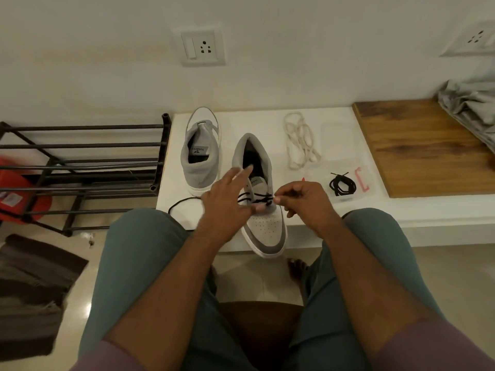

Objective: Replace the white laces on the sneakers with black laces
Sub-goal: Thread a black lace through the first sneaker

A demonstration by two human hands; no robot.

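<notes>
Two hands over the sneaker (263, 223): left hand (227, 202) fingers spread, right hand (300, 200) fingers pinching the black lace (257, 198).

Dim warm indoor light, overall soft and slightly grainy. Motion blur on the left hand (227, 199) and the orange container (16, 188) at left edge. Wide-angle bending at edges; faint glare on the glossy beige floor tiles (88, 307).

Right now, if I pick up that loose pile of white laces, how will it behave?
The loose pile of white laces lies in slack, overlapping loops, so it is probably floppy and may trail or snag. It looks thin, so likely light, and unlikely to roll.
</notes>
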